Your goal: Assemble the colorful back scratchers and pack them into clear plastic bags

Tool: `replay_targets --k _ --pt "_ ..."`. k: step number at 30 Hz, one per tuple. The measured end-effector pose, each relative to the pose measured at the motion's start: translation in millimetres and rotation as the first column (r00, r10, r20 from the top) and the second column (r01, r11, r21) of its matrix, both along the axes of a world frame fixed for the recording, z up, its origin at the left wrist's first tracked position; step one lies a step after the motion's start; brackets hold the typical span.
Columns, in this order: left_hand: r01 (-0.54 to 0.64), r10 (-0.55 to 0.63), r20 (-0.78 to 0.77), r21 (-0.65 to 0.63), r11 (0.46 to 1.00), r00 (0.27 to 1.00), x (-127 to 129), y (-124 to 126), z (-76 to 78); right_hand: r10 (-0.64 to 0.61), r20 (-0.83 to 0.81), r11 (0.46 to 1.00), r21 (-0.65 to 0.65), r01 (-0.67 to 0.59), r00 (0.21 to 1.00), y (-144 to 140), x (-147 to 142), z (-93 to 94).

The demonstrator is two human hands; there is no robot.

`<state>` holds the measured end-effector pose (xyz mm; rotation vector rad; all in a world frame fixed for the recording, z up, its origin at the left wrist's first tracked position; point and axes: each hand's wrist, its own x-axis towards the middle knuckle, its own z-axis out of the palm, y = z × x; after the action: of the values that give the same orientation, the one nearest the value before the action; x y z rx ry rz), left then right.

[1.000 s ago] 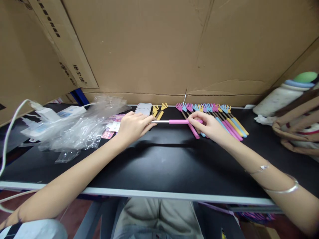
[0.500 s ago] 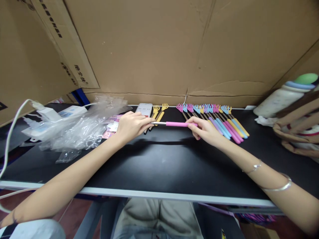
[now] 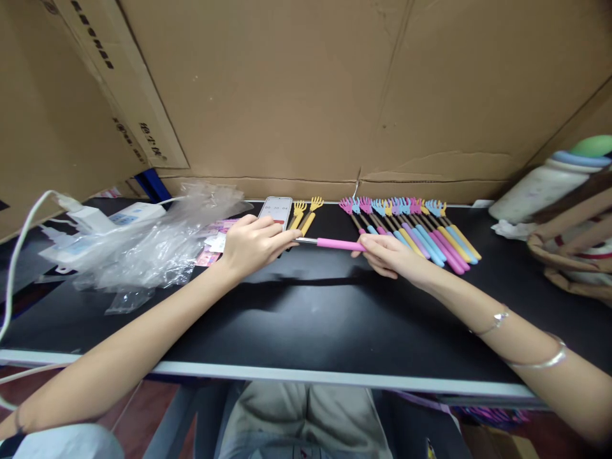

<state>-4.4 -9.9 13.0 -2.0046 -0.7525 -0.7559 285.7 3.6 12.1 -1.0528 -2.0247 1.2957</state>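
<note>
- White charger block with cable, far left of black worktop.
- Crumpled clear plastic bags, heaped just right of charger, over pink printed cards.
- Left hand, fingers closed on metal end of pink-handled telescopic back scratcher.
- White smartphone, flat behind left hand, screen lit.
- Two yellow hand-shaped scratchers, lying beside phone, heads toward cardboard wall.
- Pink-handled scratcher held level just above worktop, spanning between both hands.
- Right hand, fingertips pinched on pink handle end; bracelets on wrist.
- Row of pink, blue, yellow and purple scratchers, laid side by side, right of held one.
- White bottle with green cap and brown woven bag, far right.
</note>
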Motion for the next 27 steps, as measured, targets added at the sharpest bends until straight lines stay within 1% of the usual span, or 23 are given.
replay_targets --k 5,7,9,12,14,16,18,23,27 --pt "0.010 -0.010 -0.003 0.051 0.999 1.000 3 -4 -0.9 0.014 -0.037 0.995 -0.097 -0.017 0.999 -4 -2 4.9" --pt "0.008 -0.008 0.001 0.032 0.999 1.000 5 -4 -1.2 0.007 -0.044 0.993 -0.117 -0.012 0.999 -4 -2 4.0" --pt "-0.009 0.009 0.011 -0.009 1.000 1.000 6 -4 -1.2 -0.029 -0.070 0.995 -0.100 0.022 0.997 -3 -4 1.6" --pt "-0.052 0.054 0.020 -0.070 0.996 0.998 7 -3 -0.3 -0.091 -0.119 0.996 -0.032 0.088 0.989 -3 -9 -2.5" --pt "-0.067 0.071 0.035 -0.105 0.992 0.997 7 -2 0.8 -0.116 -0.088 0.991 0.054 0.121 0.989 -4 -12 -3.6" --pt "-0.068 0.078 0.064 -0.144 0.987 0.995 6 -2 2.5 -0.138 -0.031 0.977 0.158 0.141 0.990 -4 -14 -2.7" --pt "-0.069 0.085 0.087 -0.173 0.982 0.993 6 -2 4.7 -0.147 -0.008 0.962 0.233 0.145 0.989 -5 -13 0.3" --pt "-0.104 0.118 0.073 -0.177 0.979 0.990 3 -1 10.2 -0.160 -0.027 0.940 0.301 0.161 0.987 -4 -7 9.7" --pt "-0.147 0.169 0.090 -0.206 0.967 0.982 -5 3 12.1 -0.192 -0.026 0.926 0.325 0.190 0.981 -1 0 12.6"
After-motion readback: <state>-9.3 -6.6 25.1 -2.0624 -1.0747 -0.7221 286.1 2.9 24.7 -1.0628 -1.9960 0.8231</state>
